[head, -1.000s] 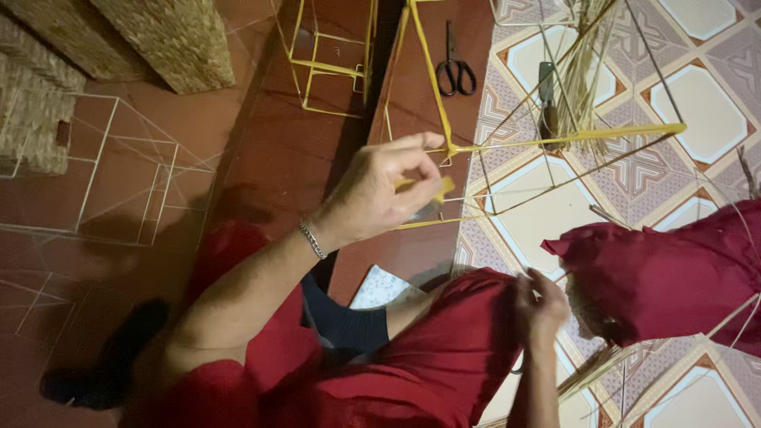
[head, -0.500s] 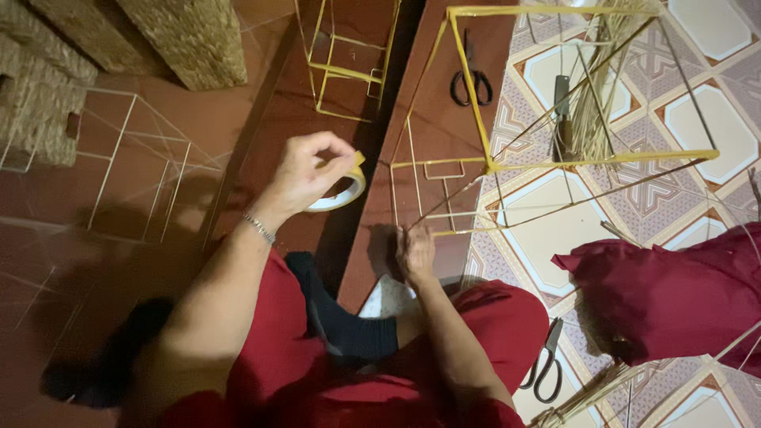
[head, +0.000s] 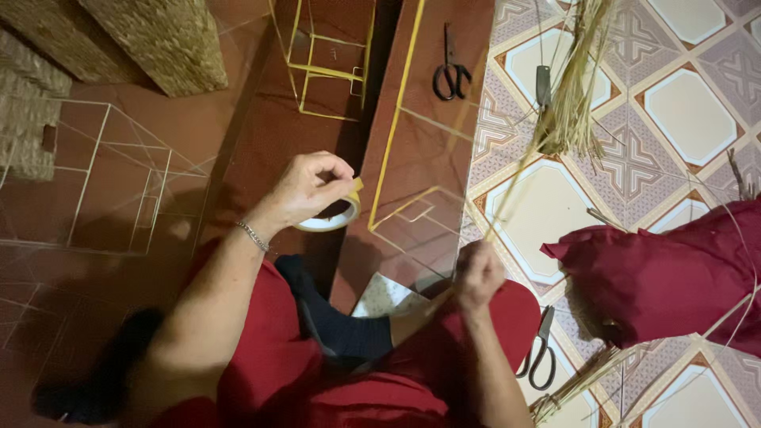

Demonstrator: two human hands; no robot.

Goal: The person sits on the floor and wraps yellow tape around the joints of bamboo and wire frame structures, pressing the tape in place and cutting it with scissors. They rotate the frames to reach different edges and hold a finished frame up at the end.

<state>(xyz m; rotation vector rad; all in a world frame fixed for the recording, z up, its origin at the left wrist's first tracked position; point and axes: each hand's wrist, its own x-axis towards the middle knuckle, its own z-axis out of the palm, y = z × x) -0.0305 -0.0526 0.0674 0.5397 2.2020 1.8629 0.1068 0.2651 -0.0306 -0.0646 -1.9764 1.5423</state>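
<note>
- Holding a roll of yellow tape in the left hand, the person sits on the floor with a thin wire frame standing in front of the knees.
- The left fingers are curled together over the top of the roll, thumb and forefinger pinched at its upper edge where a short yellow tab sticks out; the roll hangs just under the palm, clear of the floor.
- The right hand is closed into a fist around a lower bar of the frame, near the knee; its fingers are folded tight, though what exactly sits inside the fist I cannot tell.
- To my eye this is the stage of freeing the tape end, with the frame steadied for wrapping.
- The next move would seem to call for drawing that tab out and bringing it across to the bar by the right fist; the two hands are apart, with dark floor between them.
- One pair of scissors lies well ahead, another pair of scissors just right of the knee, beside a heap of red cloth and a bundle of straw.
</note>
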